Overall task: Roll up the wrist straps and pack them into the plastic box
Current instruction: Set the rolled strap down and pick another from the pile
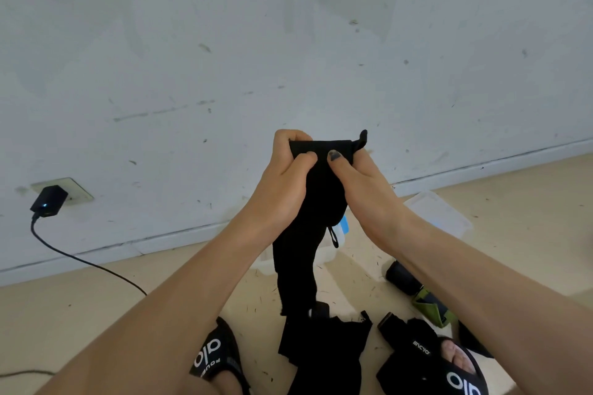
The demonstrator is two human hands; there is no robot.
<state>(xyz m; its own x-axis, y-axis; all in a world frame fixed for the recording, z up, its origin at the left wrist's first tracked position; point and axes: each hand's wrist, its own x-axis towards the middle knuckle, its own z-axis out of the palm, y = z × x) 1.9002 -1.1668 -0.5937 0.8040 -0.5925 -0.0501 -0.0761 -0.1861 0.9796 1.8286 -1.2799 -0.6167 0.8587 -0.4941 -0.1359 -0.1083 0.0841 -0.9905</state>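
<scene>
A long black wrist strap hangs down in front of me, its top end pinched between both hands at chest height. My left hand grips the upper left corner. My right hand holds the upper right edge, thumb pressed on the fabric. The strap's small loop dangles by its middle. More black wrist straps lie in a heap on the floor between my feet. The clear plastic box sits on the floor behind the hanging strap, mostly hidden. Its lid lies to the right.
A rolled black strap and a green-edged item lie on the floor at right. My feet wear black sandals. A charger is plugged into a wall socket at left, its cable trailing across the floor. A scuffed white wall stands close ahead.
</scene>
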